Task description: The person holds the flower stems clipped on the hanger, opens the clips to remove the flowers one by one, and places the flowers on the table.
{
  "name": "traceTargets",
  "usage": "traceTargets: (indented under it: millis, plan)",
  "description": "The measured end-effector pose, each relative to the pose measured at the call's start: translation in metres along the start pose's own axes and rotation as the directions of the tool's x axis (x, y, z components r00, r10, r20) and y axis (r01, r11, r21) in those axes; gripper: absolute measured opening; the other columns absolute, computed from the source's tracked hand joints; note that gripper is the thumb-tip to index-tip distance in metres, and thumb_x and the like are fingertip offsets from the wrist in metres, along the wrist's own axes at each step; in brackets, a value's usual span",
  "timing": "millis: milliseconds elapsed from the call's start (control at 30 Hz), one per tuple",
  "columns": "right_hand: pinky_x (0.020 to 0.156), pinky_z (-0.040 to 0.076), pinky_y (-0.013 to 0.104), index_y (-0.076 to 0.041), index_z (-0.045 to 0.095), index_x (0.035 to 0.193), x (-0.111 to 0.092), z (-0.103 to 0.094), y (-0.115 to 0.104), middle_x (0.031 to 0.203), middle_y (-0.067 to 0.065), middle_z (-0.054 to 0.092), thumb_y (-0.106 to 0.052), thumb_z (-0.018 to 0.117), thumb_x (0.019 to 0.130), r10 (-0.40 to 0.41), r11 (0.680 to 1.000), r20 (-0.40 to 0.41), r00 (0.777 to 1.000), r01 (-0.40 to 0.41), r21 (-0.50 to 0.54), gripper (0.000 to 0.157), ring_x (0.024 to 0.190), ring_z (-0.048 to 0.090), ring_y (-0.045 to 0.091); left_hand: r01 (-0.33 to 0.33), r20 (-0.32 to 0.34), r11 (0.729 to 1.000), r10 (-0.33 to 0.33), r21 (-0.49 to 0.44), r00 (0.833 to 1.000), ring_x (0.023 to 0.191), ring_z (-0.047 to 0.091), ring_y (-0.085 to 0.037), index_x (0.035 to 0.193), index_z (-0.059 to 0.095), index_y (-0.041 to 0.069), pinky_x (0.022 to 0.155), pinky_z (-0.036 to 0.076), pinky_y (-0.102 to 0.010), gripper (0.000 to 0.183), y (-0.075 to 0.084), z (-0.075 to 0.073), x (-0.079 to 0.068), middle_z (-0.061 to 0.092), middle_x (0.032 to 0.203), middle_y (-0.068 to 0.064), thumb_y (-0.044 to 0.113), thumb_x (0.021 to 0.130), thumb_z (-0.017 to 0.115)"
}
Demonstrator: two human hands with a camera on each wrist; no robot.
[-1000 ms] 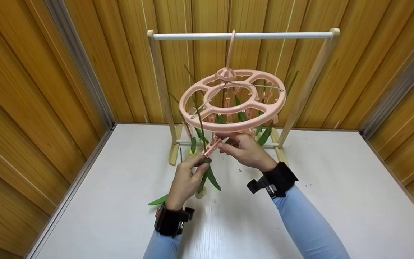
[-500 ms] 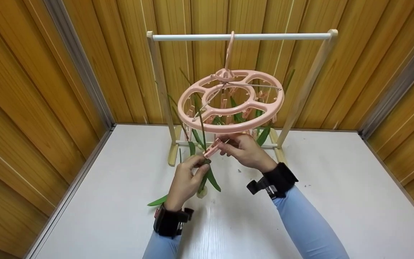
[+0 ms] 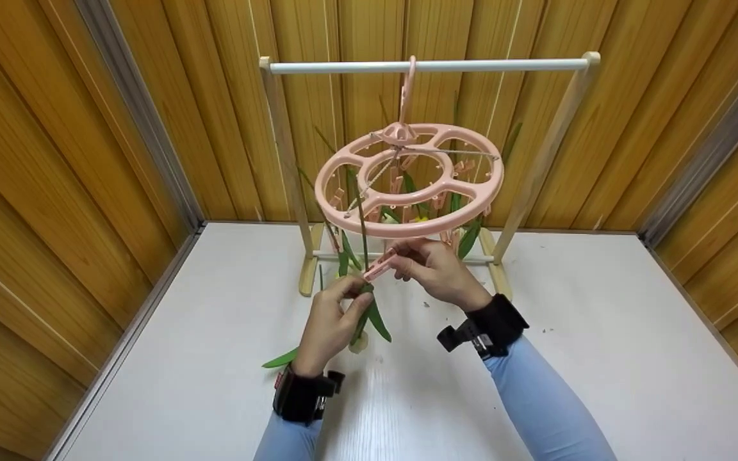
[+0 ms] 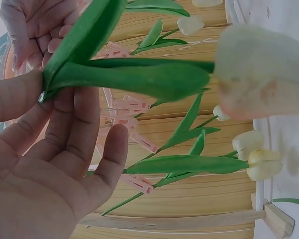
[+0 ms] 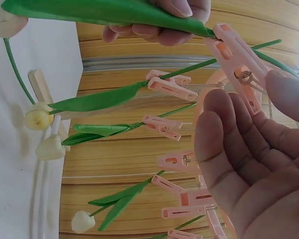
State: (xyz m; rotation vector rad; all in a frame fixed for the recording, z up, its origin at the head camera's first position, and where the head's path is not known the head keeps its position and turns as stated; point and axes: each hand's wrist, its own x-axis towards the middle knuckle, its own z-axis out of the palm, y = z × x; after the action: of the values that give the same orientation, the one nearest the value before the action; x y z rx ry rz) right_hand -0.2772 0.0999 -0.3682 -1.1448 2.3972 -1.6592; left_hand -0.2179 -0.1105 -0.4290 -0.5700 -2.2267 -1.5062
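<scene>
My left hand (image 3: pixel 330 323) pinches an artificial tulip by its stem, near the base of its green leaves (image 4: pixel 139 79). The pale tulip flower (image 4: pixel 261 74) points down towards the table, and the thin stem rises past the ring. My right hand (image 3: pixel 442 272) holds a pink clothespin (image 5: pixel 239 67) between thumb and fingers, at its handle end. The clothespin's tip lies right at the stem, just above my left fingertips. It belongs to a round pink hanger (image 3: pixel 407 227) whose ring is directly above both hands.
The hanger hooks over the white bar (image 3: pixel 503 64) of a wooden rack (image 3: pixel 545 160). Several other tulips hang flower-down from clothespins, such as one with a yellowish flower (image 5: pixel 38 117). A green leaf (image 3: pixel 280 358) shows beside my left wrist on the white table (image 3: pixel 170 358).
The hanger ring has shifted slightly left, and the tulips hanging behind have swung a little. Both hands keep nearly the same place and grip on the stem and the clothespin.
</scene>
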Motion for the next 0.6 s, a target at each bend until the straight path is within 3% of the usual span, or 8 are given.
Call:
traceTargets:
  millis: [600]
  plan:
    - [0.071,0.052,0.026,0.006,0.067,0.114,0.0019,0.0014,0.0014,0.098,0.015,0.071,-0.007,0.062,0.103,-0.017,1.0,-0.008,1.0,0.017,-0.009,0.018,0.077,0.062,0.013,-0.012,0.001,1.0,0.012,0.028,1.0,0.095,0.07,-0.022,0.106,0.071,0.001,0.088,0.056,-0.038,0.011,-0.0003,-0.0019,0.0003,0.072,0.1,-0.008,0.004,0.096,0.07]
